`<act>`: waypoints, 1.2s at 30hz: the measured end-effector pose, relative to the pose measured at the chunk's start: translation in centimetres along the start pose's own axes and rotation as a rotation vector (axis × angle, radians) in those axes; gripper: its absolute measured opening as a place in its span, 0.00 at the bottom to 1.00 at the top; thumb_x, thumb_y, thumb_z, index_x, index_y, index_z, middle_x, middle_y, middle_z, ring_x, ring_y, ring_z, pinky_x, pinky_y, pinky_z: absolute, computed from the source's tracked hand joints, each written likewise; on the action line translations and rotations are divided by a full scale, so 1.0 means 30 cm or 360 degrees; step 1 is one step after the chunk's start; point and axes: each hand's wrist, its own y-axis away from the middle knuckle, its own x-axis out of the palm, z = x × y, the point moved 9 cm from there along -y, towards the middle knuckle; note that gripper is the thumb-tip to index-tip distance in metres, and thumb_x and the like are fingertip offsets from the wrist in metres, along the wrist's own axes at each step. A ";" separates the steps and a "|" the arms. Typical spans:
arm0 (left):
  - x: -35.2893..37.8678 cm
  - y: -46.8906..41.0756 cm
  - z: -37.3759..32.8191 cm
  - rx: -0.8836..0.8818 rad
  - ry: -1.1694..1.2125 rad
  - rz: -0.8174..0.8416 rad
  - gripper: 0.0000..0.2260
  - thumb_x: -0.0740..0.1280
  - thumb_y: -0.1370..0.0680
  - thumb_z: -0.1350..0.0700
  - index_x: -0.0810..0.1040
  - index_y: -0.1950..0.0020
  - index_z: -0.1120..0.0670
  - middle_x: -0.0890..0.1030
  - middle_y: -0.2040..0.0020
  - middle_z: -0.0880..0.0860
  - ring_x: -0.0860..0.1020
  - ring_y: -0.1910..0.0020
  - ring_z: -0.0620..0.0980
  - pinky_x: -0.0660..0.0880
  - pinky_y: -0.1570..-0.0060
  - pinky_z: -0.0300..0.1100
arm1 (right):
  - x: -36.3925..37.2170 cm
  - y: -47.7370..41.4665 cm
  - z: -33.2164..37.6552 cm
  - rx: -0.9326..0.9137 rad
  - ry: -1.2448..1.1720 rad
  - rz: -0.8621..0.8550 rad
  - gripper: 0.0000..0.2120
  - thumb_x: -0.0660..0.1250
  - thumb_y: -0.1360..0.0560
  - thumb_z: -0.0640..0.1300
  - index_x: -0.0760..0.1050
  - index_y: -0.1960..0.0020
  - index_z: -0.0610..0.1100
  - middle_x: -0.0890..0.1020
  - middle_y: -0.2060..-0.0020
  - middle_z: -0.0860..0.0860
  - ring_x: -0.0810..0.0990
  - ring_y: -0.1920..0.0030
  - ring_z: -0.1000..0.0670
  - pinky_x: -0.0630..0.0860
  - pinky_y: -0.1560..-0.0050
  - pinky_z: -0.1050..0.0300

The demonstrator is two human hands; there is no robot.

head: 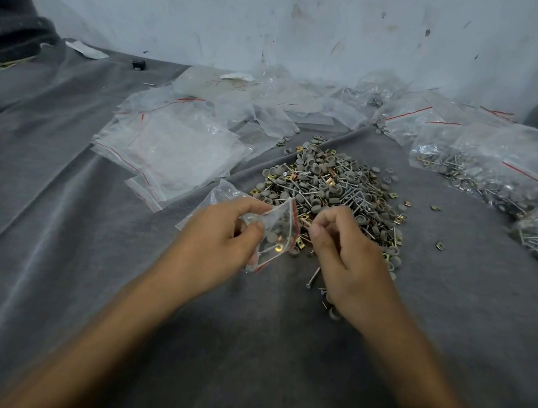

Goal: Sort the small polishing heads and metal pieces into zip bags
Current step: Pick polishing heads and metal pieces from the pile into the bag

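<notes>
Two bare forearms reach forward over a grey cloth (pixel 98 255) that covers the whole work surface; it lies in soft folds on the left.

The left hand (pixel 224 229) pinches a small clear zip bag (pixel 278 233) between thumb and forefinger, the other fingers curled behind it; the bag is lifted off the cloth with its red-striped mouth turned toward the right hand, and a few grey heads and a brass-coloured piece show through the plastic. The right hand (pixel 344 250) sits just beside the bag's mouth with its fingers curled and the fingertips drawn together; whether they hold a piece I cannot tell. A loose screw (pixel 313 277) lies on the cloth just by this hand, and a grey polishing head (pixel 334 313) peeks out beside the wrist.

Just beyond both hands lies the pile (pixel 332 189) of unsorted parts: round grey polishing heads, thin metal pins and small brass-coloured clips heaped together; a few clips lie scattered to its right.

To the left of the pile sits a loose stack of empty zip bags (pixel 169 152); to the right, filled bags (pixel 486 174) packed with the same heads and pins lie overlapping; more crumpled clear bags (pixel 284 96) spread along the back.

Behind everything rises a scuffed pale wall (pixel 305 24); a dark bulky object (pixel 13 17) sits in the far left corner.
</notes>
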 end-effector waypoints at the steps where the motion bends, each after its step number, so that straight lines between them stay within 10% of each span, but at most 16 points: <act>1: 0.001 0.000 -0.003 0.0007 -0.0018 -0.0003 0.12 0.61 0.20 0.47 0.76 0.38 0.39 0.83 0.68 0.42 0.80 0.69 0.38 0.72 0.62 0.40 | 0.005 0.000 0.013 -0.0021 -0.0034 -0.0003 0.05 0.60 0.16 0.49 0.70 0.51 0.52 0.75 0.65 0.54 0.74 0.64 0.52 0.69 0.65 0.59; 13: 0.058 0.047 -0.114 0.0223 -0.0134 0.0157 0.14 0.63 0.18 0.42 0.77 0.34 0.44 0.82 0.68 0.48 0.80 0.68 0.45 0.76 0.64 0.48 | 0.009 -0.007 -0.036 0.0131 0.0081 -0.0037 0.24 0.74 0.24 0.50 0.68 0.33 0.64 0.75 0.50 0.60 0.77 0.57 0.61 0.73 0.59 0.70; 17: 0.002 0.036 -0.107 0.0229 0.0004 0.0168 0.10 0.60 0.16 0.45 0.79 0.39 0.42 0.83 0.66 0.46 0.78 0.69 0.39 0.70 0.66 0.31 | 0.009 -0.002 -0.100 0.0324 0.0183 0.0111 0.11 0.65 0.21 0.47 0.79 0.41 0.58 0.79 0.64 0.66 0.77 0.64 0.68 0.69 0.68 0.71; 22: -0.143 0.013 -0.022 0.0052 -0.0204 -0.0106 0.02 0.71 0.22 0.49 0.80 0.52 0.42 0.81 0.61 0.41 0.78 0.65 0.42 0.76 0.61 0.44 | 0.006 0.008 -0.118 0.0379 0.0206 0.0173 0.12 0.63 0.20 0.48 0.78 0.41 0.61 0.81 0.64 0.62 0.78 0.68 0.61 0.71 0.69 0.59; 27: 0.066 0.089 -0.071 0.0246 -0.0570 0.0512 0.25 0.74 0.33 0.35 0.64 0.44 0.36 0.67 0.46 0.35 0.68 0.45 0.36 0.67 0.49 0.33 | 0.013 0.002 -0.127 0.0434 0.0124 0.0179 0.13 0.63 0.19 0.47 0.78 0.40 0.62 0.83 0.61 0.60 0.80 0.68 0.53 0.78 0.67 0.51; 31: 0.129 0.117 -0.127 0.0454 -0.0853 0.0349 0.25 0.73 0.28 0.37 0.64 0.40 0.43 0.65 0.43 0.41 0.65 0.44 0.43 0.67 0.49 0.39 | 0.016 -0.003 -0.148 0.0621 -0.0308 0.0089 0.14 0.64 0.21 0.40 0.81 0.45 0.56 0.84 0.67 0.54 0.78 0.71 0.54 0.75 0.70 0.56; 36: -0.041 0.079 -0.199 0.0553 -0.0338 -0.0174 0.06 0.72 0.22 0.49 0.76 0.51 0.45 0.78 0.59 0.41 0.75 0.59 0.42 0.73 0.59 0.46 | 0.031 -0.006 -0.130 0.0832 -0.1348 0.0110 0.10 0.68 0.21 0.42 0.81 0.42 0.48 0.82 0.65 0.49 0.72 0.74 0.55 0.63 0.79 0.64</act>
